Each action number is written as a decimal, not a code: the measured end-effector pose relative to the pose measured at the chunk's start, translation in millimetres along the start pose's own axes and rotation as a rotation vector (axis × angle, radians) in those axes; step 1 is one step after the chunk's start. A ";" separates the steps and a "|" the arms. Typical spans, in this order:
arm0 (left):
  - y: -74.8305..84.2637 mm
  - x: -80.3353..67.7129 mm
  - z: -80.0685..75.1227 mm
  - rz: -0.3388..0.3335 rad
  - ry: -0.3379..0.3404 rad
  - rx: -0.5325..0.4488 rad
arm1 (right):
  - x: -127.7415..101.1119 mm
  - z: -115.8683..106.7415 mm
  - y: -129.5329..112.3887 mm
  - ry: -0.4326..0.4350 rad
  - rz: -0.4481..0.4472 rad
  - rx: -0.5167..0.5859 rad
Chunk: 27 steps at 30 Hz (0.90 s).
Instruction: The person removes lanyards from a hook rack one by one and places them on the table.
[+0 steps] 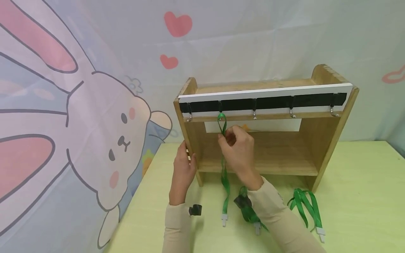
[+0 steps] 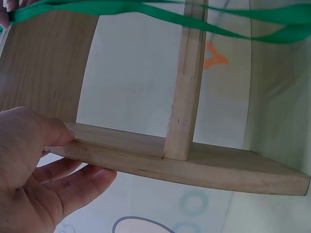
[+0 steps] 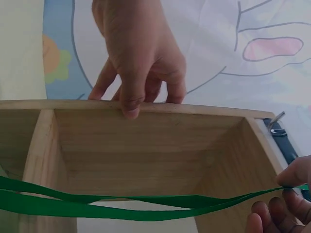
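A green lanyard hangs by its loop from the second hook from the left on a wooden shelf, its white clip dangling at the bottom. My right hand pinches the strap a little below the hook between thumb and index finger. With thumb inside and fingers outside, my left hand grips the shelf's left side panel, as the left wrist view shows with the panel between them. In the right wrist view the strap runs taut from the pinching fingertips.
Several metal hooks line a black strip on the shelf's front rail. Two more green lanyards, one bunched under my right forearm and one folded farther right, lie on the pale green table. A rabbit-print cloth stands behind.
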<state>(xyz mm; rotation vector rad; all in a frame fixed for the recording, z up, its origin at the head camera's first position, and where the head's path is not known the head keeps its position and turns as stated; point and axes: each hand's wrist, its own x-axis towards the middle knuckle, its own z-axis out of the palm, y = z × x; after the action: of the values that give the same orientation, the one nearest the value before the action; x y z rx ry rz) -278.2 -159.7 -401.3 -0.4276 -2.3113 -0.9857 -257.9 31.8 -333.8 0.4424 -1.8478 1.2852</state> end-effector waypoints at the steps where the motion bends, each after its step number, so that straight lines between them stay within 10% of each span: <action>1: -0.1 -0.4 0.1 0.001 0.000 -0.002 | -0.1 -1.5 -1.5 -0.001 -0.002 0.003; 27: -1.5 0.4 0.6 0.035 0.014 0.001 | -29.1 -7.5 -7.8 -0.244 -0.006 0.018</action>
<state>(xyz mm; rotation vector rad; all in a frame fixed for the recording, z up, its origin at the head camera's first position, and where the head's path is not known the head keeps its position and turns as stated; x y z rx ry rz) -279.4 -160.3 -402.2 -0.4580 -2.2838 -0.9680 -232.0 30.5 -350.8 0.6377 -2.0349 1.2914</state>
